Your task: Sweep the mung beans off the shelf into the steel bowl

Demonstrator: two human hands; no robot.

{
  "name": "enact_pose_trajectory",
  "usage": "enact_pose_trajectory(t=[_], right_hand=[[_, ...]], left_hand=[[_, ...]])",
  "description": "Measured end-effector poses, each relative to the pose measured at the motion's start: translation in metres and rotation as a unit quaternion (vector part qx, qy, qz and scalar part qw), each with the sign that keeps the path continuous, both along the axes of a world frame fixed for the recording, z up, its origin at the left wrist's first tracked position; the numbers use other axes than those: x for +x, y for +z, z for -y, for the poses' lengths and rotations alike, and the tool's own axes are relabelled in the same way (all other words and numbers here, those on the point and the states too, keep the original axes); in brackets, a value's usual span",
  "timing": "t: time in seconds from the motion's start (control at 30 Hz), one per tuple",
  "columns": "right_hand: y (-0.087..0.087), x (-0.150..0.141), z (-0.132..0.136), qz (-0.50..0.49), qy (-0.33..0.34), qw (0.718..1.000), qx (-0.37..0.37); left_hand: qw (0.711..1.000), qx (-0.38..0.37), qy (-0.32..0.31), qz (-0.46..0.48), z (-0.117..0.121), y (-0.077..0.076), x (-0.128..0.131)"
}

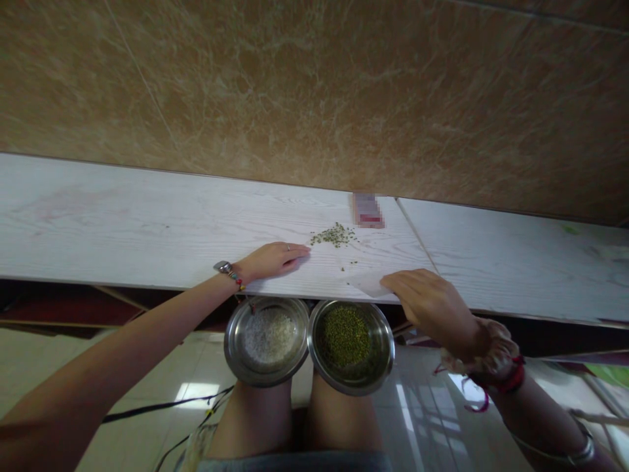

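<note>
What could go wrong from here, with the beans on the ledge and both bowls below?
The few stray beans near the front edge of the ledge could roll off, perhaps to the floor. The bowl of pale grains and the bowl of green beans seem to rest on the knees, so a leg shift might tip them. Their rims are close, so a spill might mix the contents.

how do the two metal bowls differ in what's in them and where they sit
The left bowl holds white grains, while the right bowl holds green beans. The left bowl sits nearer the left hand; the right bowl sits nearer the right hand. Both are round, shiny metal, and rest by the table edge.
</note>
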State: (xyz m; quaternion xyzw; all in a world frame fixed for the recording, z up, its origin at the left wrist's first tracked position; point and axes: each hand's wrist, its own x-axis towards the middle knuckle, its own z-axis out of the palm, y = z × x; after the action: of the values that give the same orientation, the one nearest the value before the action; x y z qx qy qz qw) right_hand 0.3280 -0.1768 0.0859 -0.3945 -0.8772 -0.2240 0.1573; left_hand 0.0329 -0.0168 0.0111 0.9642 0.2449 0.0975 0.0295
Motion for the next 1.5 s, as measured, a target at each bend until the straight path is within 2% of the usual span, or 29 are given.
enact_pose_trajectory(t=[0.27, 0.5, 0.67, 0.83, 1.03, 1.23, 1.37, 1.5], right_hand=[[-0.0002, 0.0011, -0.0014, -0.001, -0.018, 1.000, 0.013], [0.0039, -0.0026, 0.0040, 0.013, 0.016, 1.000, 0.003], [0.0034, 0.0006, 0.0015, 0.000, 0.000, 0.999, 0.033], [0.0001, -0.0007, -0.0026, 0.010, -0.006, 1.000, -0.006], [0.0017, -0.0009, 0.0007, 0.010, -0.001, 1.000, 0.008], [-0.0005, -0.0006, -0.0010, 0.016, -0.015, 0.999, -0.028], [0.0028, -0.0010, 0.0023, 0.013, 0.005, 1.000, -0.006], [0.0037, -0.0006, 0.0024, 0.007, -0.012, 1.000, 0.010]], left_hand=[[1.000, -0.005, -0.002, 0.011, 0.0025, 0.0024, 0.0001], [1.000, -0.015, 0.007, 0.003, 0.0022, 0.0028, 0.0010], [1.000, -0.011, 0.003, 0.007, 0.0025, 0.0026, 0.0014], [1.000, -0.008, 0.008, 0.003, 0.0035, 0.0040, 0.0016], [1.000, -0.015, 0.007, 0.001, 0.0030, 0.0040, 0.0011], [1.000, -0.006, 0.002, 0.007, 0.0027, 0.0026, 0.0004], [1.000, -0.010, 0.007, 0.001, 0.0034, 0.0031, 0.0007], [1.000, -0.011, 0.003, 0.008, 0.0022, 0.0023, 0.0004]])
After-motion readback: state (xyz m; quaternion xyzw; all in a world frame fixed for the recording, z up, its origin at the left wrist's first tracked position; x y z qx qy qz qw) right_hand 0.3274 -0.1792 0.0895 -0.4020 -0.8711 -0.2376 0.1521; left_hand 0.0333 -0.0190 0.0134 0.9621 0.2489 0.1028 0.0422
